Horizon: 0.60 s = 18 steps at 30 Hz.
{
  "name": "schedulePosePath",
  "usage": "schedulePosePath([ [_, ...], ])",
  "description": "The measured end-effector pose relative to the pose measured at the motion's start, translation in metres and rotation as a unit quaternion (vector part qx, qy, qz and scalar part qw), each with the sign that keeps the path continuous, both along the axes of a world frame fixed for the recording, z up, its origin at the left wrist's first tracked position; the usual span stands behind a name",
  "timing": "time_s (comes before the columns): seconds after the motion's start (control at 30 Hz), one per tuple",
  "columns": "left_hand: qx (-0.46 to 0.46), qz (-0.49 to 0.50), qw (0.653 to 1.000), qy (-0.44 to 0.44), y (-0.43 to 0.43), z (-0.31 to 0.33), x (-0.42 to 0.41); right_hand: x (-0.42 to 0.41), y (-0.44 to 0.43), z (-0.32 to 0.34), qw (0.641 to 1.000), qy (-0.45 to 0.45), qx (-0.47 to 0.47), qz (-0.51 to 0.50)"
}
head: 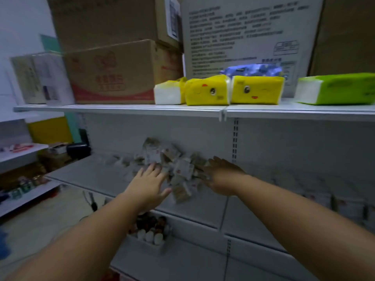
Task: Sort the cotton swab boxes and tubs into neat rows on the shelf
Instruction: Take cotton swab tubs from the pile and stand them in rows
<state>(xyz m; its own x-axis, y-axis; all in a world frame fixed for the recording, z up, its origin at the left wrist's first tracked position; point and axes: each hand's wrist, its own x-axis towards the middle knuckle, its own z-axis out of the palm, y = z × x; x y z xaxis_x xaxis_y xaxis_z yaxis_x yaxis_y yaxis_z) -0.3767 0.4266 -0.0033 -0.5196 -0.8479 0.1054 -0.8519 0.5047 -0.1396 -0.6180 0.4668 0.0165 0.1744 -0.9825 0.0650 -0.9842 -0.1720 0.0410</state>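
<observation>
1. Nearest, under the forearms, a small white tray (146,243) hangs at the front of a lower shelf. It holds dark-topped and white-topped items too blurred to name.
2. Both bare forearms reach forward and up over that lower shelf toward the middle shelf (95,172).
3. The left hand (149,180) is released. Its fingers are straight and spread, the palm faces down, and the fingertips touch the left edge of the pile.
4. The right hand (222,177) also looks released, with its back to the camera and fingers stretched toward the pile's right side. The tips are blurred, and I see nothing gripped.
5. The cotton swab boxes (179,167) lie in a loose, tumbled heap between the two hands, toward the back of the middle shelf. Some are tilted and some flat, and one leans against the grey back panel.
6. Above, on the upper shelf (121,109), yellow tissue packs (209,91) with printed faces sit side by side. A green tissue pack (343,88) lies to their right.
7. Behind them stand a brown carton (113,74) and a large white carton (243,33).
</observation>
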Motion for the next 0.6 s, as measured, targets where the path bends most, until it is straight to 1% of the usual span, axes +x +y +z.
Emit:
schedulePosePath([
  [0.1,0.02,0.028,0.999,0.0,-0.008,-0.009,0.054,0.042,-0.016,-0.002,1.0,0.014,-0.006,0.018],
  [0.17,0.036,0.052,0.998,0.001,-0.018,-0.016,0.079,0.06,-0.026,-0.009,0.999,0.026,0.006,0.024],
  [0.23,0.058,0.07,0.996,0.004,-0.032,-0.024,0.096,0.071,-0.038,-0.013,0.998,0.043,0.015,0.038],
  [0.33,0.08,0.07,0.994,0.0,-0.056,-0.036,0.106,0.081,-0.066,-0.018,0.996,0.061,0.018,0.058],
  [0.47,0.076,0.05,0.996,-0.006,-0.102,-0.042,0.116,0.098,-0.125,-0.025,0.993,0.046,-0.037,0.099],
  [0.57,0.08,0.048,0.996,-0.004,-0.142,-0.036,0.13,0.105,-0.174,-0.026,0.984,0.01,-0.117,0.132],
  [0.6,0.079,0.049,0.996,-0.002,-0.156,-0.03,0.135,0.103,-0.188,-0.025,0.982,-0.006,-0.141,0.126],
])
